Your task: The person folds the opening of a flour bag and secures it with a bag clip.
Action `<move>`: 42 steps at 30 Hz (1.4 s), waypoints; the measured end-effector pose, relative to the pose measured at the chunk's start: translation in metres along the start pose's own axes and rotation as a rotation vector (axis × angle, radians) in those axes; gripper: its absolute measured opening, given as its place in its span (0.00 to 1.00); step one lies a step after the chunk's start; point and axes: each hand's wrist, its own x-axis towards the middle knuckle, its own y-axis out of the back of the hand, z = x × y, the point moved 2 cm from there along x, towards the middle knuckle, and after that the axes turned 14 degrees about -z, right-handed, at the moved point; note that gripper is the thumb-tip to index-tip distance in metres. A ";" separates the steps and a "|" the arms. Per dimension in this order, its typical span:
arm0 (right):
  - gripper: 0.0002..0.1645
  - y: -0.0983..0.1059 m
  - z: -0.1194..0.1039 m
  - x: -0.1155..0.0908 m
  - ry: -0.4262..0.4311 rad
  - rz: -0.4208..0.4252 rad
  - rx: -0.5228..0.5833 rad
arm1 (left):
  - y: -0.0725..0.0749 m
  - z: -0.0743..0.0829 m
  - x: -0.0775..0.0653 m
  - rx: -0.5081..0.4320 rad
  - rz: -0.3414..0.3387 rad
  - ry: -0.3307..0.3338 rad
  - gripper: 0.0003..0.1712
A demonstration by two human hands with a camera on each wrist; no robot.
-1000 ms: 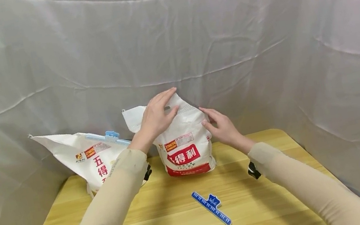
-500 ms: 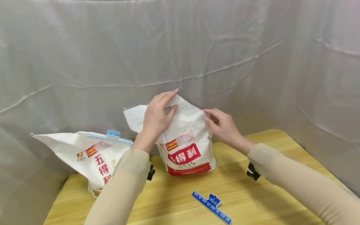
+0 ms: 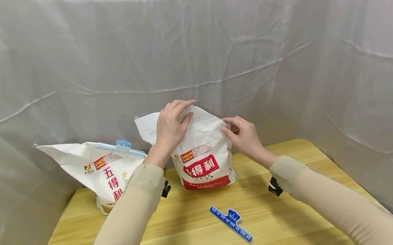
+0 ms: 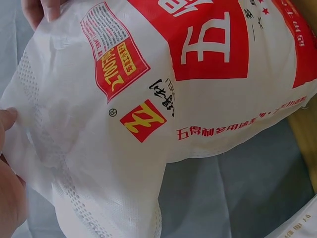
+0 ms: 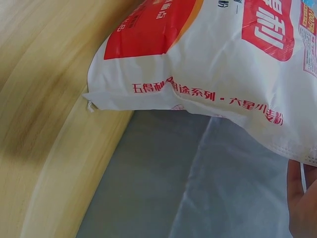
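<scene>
A white flour bag with red panels and Chinese lettering stands on the table, its top creased and slanting down to the right. My left hand grips the bag's top edge, thumb on the front and fingers at the back. At the upper right edge my right hand pinches the plastic between thumb and fingers. The left wrist view shows the bag's perforated band running between the two hands. In front of the bag lies a blue sealing clip with a piano-key pattern.
To the left leans a second flour bag, partly hidden behind the left sleeve, with a light blue clip across its top. The wooden table backs onto a grey curtain.
The right hand has shifted slightly down along the bag's edge, its fingertips closer in. The left hand stays at the top, almost unmoved. The clip lies where it was.
</scene>
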 end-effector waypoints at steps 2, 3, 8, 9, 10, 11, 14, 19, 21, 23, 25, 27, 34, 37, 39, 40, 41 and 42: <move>0.16 0.000 0.000 0.000 -0.002 0.003 0.003 | 0.001 0.001 -0.001 -0.005 0.012 -0.003 0.17; 0.16 -0.001 -0.001 0.000 -0.002 0.003 0.006 | 0.001 0.001 -0.002 -0.008 0.016 -0.003 0.16; 0.16 -0.001 -0.001 0.000 -0.015 0.006 0.009 | 0.004 0.003 -0.005 -0.019 0.033 -0.010 0.12; 0.16 -0.001 -0.001 0.000 -0.015 0.007 0.011 | 0.004 0.004 -0.005 -0.022 0.037 -0.014 0.12; 0.16 -0.001 -0.002 0.000 -0.016 0.008 0.009 | 0.005 0.004 -0.006 -0.026 0.042 -0.019 0.11; 0.16 -0.001 -0.002 -0.001 -0.014 0.009 0.008 | 0.005 0.004 -0.006 -0.031 0.046 -0.026 0.10; 0.15 0.000 -0.003 -0.001 0.000 0.016 -0.001 | 0.005 0.004 -0.007 -0.042 0.055 -0.042 0.08; 0.14 0.000 -0.005 -0.002 -0.003 0.025 -0.012 | 0.006 0.004 -0.011 -0.053 0.045 -0.052 0.07; 0.13 0.000 -0.006 -0.002 -0.012 0.023 -0.014 | 0.007 0.004 -0.013 -0.055 0.039 -0.052 0.07; 0.12 0.000 -0.006 -0.002 -0.020 0.019 -0.016 | 0.007 0.003 -0.015 -0.059 0.030 -0.051 0.07; 0.10 0.000 -0.007 -0.002 -0.022 0.018 -0.017 | 0.008 0.003 -0.017 -0.062 0.025 -0.053 0.07; 0.08 -0.001 -0.007 -0.002 -0.019 0.021 -0.020 | 0.009 0.003 -0.018 -0.065 0.014 -0.052 0.08; 0.04 -0.001 -0.005 -0.004 -0.001 0.047 -0.015 | 0.011 0.001 -0.026 -0.081 -0.025 -0.060 0.09; 0.05 -0.002 -0.005 -0.005 0.001 0.050 -0.013 | 0.012 0.000 -0.029 -0.089 -0.030 -0.075 0.09; 0.05 -0.002 -0.005 -0.006 0.004 0.051 -0.008 | 0.012 -0.001 -0.031 -0.093 -0.033 -0.084 0.10; 0.05 -0.001 -0.005 -0.006 0.010 0.053 -0.006 | 0.013 -0.001 -0.032 -0.094 -0.035 -0.089 0.11; 0.04 -0.001 -0.006 -0.007 0.018 0.054 -0.006 | 0.013 -0.001 -0.033 -0.094 -0.038 -0.093 0.11; 0.04 -0.001 -0.006 -0.007 0.024 0.056 -0.010 | 0.013 -0.002 -0.033 -0.093 -0.042 -0.093 0.11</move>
